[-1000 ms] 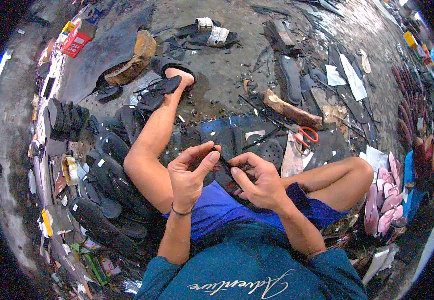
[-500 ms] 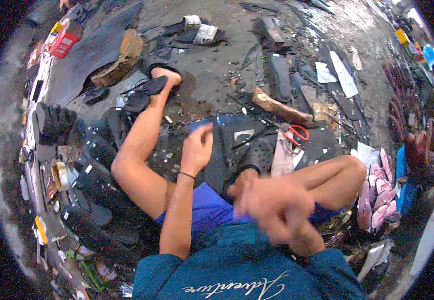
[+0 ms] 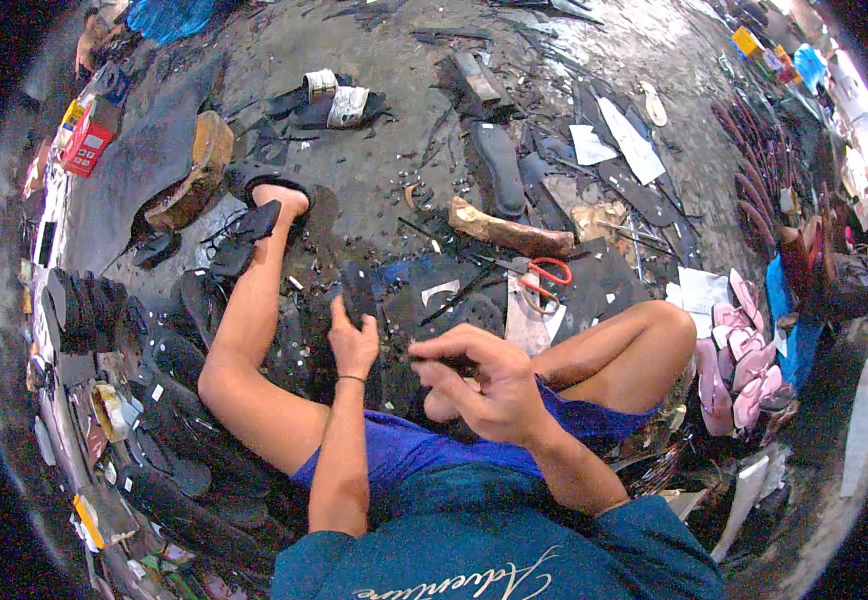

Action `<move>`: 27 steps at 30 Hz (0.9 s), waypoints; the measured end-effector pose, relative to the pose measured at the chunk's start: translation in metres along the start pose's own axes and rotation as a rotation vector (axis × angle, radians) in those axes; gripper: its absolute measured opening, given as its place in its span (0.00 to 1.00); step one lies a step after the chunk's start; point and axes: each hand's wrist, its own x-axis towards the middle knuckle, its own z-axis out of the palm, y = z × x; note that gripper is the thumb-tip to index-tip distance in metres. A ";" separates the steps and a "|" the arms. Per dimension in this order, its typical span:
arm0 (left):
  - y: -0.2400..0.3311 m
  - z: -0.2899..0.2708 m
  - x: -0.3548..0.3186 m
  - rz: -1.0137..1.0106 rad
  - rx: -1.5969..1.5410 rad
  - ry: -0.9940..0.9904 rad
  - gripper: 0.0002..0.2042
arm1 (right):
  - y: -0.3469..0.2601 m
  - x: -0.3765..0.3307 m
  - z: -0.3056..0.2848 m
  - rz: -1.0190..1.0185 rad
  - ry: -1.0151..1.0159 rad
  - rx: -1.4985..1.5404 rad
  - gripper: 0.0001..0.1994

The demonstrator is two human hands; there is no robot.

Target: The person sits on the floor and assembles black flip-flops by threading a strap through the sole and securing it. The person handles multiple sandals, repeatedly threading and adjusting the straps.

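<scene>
A person sits on the littered floor [image 3: 374, 180], left hand [image 3: 352, 340] closed around a dark sole piece [image 3: 359, 292] just beyond the bent knee, fingers curled over its near end. The right hand [image 3: 489, 385], nearer the lap, pinches a thin dark strip [image 3: 432, 350] between fingertips, apart from the sole. Risk, by judgement: the slim strip could slip and vanish among black offcuts; orange-handled scissors [image 3: 544, 275] lie near the right knee.
</scene>
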 end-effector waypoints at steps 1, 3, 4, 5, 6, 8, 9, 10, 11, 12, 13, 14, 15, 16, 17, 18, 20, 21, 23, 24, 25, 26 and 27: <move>0.004 -0.009 0.007 0.076 -0.078 0.004 0.26 | 0.008 0.002 -0.001 0.014 0.019 -0.038 0.08; 0.043 -0.030 0.007 0.020 -0.421 -0.017 0.20 | 0.020 0.005 -0.003 0.049 0.053 -0.104 0.07; 0.065 -0.047 0.003 -0.074 -0.549 -0.076 0.19 | 0.022 0.008 -0.003 0.099 0.064 -0.092 0.08; 0.074 -0.057 -0.002 -0.111 -0.666 -0.105 0.21 | 0.022 0.013 -0.004 0.149 0.061 -0.074 0.08; 0.080 -0.064 -0.010 -0.148 -0.778 -0.130 0.23 | 0.025 0.015 -0.003 0.201 0.053 -0.050 0.09; 0.099 -0.071 -0.024 -0.074 -0.753 -0.050 0.26 | 0.031 0.020 0.002 0.252 0.030 -0.009 0.09; 0.103 -0.073 -0.029 0.028 -0.741 -0.040 0.28 | 0.032 0.022 0.006 0.238 0.020 -0.032 0.10; 0.115 -0.084 -0.038 0.031 -0.604 -0.077 0.29 | 0.032 0.023 0.008 0.229 0.019 -0.067 0.10; 0.126 -0.093 -0.046 -0.001 -0.578 -0.116 0.29 | 0.032 0.023 0.011 0.227 -0.008 -0.081 0.10; 0.132 -0.100 -0.056 -0.034 -0.554 -0.149 0.29 | 0.030 0.022 0.015 0.224 -0.041 -0.095 0.10; 0.126 -0.102 -0.066 -0.100 -0.646 -0.153 0.27 | 0.028 0.021 0.019 0.221 -0.073 -0.109 0.10; 0.126 -0.106 -0.073 -0.094 -0.632 -0.171 0.26 | 0.026 0.020 0.019 0.216 -0.096 -0.141 0.10; 0.129 -0.112 -0.079 -0.088 -0.619 -0.191 0.24 | 0.024 0.018 0.019 0.212 -0.118 -0.172 0.10; 0.130 -0.117 -0.085 -0.084 -0.605 -0.209 0.23 | 0.023 0.015 0.018 0.207 -0.142 -0.203 0.09; 0.127 -0.119 -0.089 -0.069 -0.568 -0.222 0.21 | 0.022 0.012 0.017 0.207 -0.151 -0.223 0.09; 0.124 -0.119 -0.092 -0.031 -0.547 -0.201 0.20 | 0.021 0.011 0.018 0.196 -0.153 -0.242 0.09; 0.121 -0.120 -0.097 0.046 -0.502 -0.162 0.20 | 0.019 0.008 0.021 0.177 -0.153 -0.280 0.08; 0.132 -0.126 -0.094 0.237 -0.285 -0.132 0.19 | 0.019 0.006 0.022 0.199 -0.148 -0.281 0.08; 0.131 -0.128 -0.099 0.225 -0.303 -0.159 0.18 | 0.019 0.002 0.025 0.244 -0.135 -0.284 0.08; 0.133 -0.128 -0.100 0.225 -0.315 -0.171 0.17 | 0.021 0.000 0.029 0.208 -0.096 -0.310 0.08; 0.129 -0.126 -0.099 0.212 -0.337 -0.138 0.17 | 0.029 -0.007 0.038 0.176 -0.066 -0.330 0.08; 0.125 -0.124 -0.097 0.200 -0.360 -0.106 0.17 | 0.033 -0.013 0.043 0.145 -0.035 -0.350 0.08; 0.120 -0.128 -0.099 0.058 -0.545 -0.174 0.17 | 0.034 -0.017 0.041 0.107 -0.086 -0.230 0.08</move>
